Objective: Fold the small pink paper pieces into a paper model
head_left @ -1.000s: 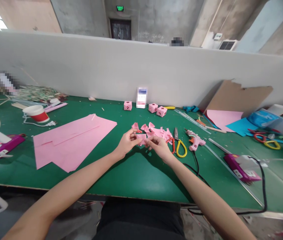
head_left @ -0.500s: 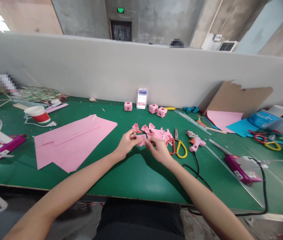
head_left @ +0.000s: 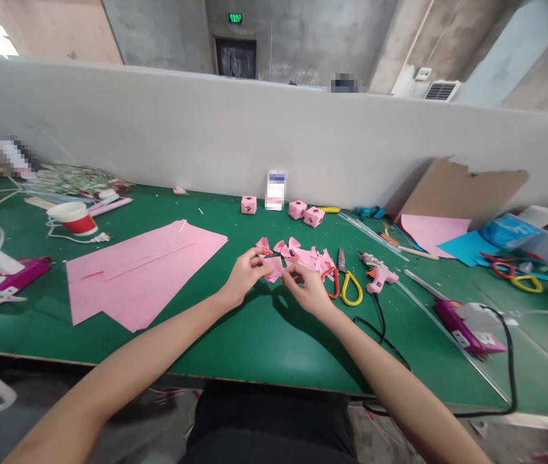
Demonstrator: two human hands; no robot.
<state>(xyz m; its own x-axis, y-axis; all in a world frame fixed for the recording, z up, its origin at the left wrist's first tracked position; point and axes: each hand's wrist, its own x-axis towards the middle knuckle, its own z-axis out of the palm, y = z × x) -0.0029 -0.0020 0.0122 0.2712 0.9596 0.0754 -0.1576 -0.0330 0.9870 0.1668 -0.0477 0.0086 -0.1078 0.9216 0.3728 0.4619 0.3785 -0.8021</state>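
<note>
My left hand [head_left: 244, 276] and my right hand [head_left: 309, 288] meet over the green table [head_left: 254, 335], both pinching a small pink paper piece [head_left: 274, 267] between the fingertips. Just behind it lies a heap of small pink paper scraps [head_left: 305, 255]. Scissors with orange and yellow handles [head_left: 344, 280] rest right of my right hand. A pink glue gun [head_left: 378, 272] lies beyond them. Three small pink paper cubes [head_left: 298, 209] stand near the grey partition.
A large pink sheet [head_left: 138, 270] lies to the left. A red and white cup [head_left: 73, 219] and a purple glue gun [head_left: 3, 283] sit at far left. Another purple glue gun [head_left: 467, 322] with a black cable, cardboard [head_left: 452, 187] and coloured paper [head_left: 467, 241] lie to the right.
Both hands stayed in place; the fingers shifted slightly on the pink piece, which has turned a little between them.
</note>
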